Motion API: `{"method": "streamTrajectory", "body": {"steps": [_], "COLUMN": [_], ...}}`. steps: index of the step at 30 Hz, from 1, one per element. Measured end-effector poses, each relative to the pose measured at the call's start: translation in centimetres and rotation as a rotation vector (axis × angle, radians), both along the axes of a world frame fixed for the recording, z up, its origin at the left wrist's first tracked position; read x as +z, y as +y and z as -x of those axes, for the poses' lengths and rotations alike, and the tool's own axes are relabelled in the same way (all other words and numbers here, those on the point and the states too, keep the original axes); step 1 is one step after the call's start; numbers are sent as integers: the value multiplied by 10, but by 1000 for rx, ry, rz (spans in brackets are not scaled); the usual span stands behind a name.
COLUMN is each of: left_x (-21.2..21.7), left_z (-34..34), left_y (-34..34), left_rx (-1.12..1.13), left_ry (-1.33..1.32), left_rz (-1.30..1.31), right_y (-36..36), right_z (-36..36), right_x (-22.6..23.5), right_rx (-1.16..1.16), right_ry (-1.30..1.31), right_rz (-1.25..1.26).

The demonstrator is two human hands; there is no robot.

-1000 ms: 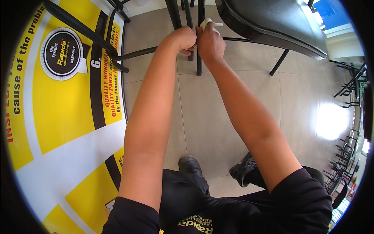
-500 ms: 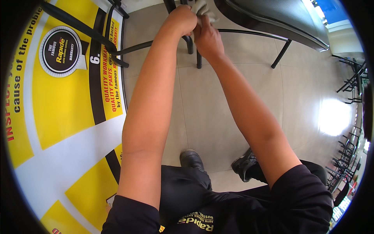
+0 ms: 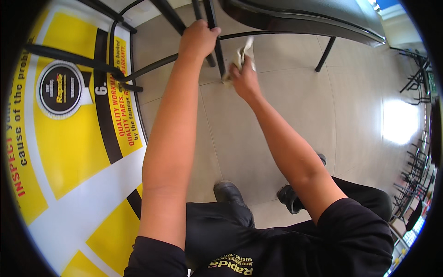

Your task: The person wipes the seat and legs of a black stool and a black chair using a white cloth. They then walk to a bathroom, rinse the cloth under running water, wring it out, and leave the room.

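My left hand (image 3: 199, 39) is closed around a black metal chair leg (image 3: 211, 15) near the top of the picture. Below and to the right, my right hand (image 3: 244, 81) has its fingers closed on a pale cloth (image 3: 241, 54). Part of that cloth rests at the foot of the same leg, just above the floor; whether it wraps the leg fully is hidden. The chair's black padded seat (image 3: 318, 17) lies at the upper right, tilted over on its side.
A yellow, white and black printed wall panel (image 3: 69, 152) runs along my left. Another chair's curved black frame (image 3: 74, 57) stands in front of it. Beige floor tiles (image 3: 295, 92) spread to the right, with several stacked dark chairs (image 3: 410, 184) at the far right.
My right hand has moved down the leg with the cloth, away from my left hand. The left hand has shifted slightly left and down, and the view has moved a little.
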State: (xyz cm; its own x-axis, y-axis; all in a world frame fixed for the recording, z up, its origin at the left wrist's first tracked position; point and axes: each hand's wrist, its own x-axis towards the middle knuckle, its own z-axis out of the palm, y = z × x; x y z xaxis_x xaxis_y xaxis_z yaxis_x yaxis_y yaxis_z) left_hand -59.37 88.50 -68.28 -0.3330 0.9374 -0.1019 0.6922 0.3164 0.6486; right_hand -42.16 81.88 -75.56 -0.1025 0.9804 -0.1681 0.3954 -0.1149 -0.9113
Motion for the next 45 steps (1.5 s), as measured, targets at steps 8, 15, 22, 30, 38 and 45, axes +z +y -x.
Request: {"method": "streamTrajectory", "body": {"steps": [8, 15, 22, 30, 38, 45], "left_x": [23, 23, 35, 42, -7, -34], "left_z": [-9, -9, -43, -146, -266, -275], "left_y": [5, 4, -19, -11, 100, 105], "left_rx": [49, 50, -109, -440, -693, -714], "left_ry": [-31, 118, 363, 115, 423, 421], "left_rz": [23, 25, 214, -66, -312, -129], "right_y": [16, -10, 7, 174, 238, 178], "right_z": [71, 48, -81, -280, -258, -294], "right_x": [34, -12, -55, 105, 108, 12], "right_rx": [-26, 36, -132, -301, -298, -406], "right_ry": [-256, -391, -73, -305, -179, -296], "right_rz": [60, 196, 326, -347, -507, -157]}}
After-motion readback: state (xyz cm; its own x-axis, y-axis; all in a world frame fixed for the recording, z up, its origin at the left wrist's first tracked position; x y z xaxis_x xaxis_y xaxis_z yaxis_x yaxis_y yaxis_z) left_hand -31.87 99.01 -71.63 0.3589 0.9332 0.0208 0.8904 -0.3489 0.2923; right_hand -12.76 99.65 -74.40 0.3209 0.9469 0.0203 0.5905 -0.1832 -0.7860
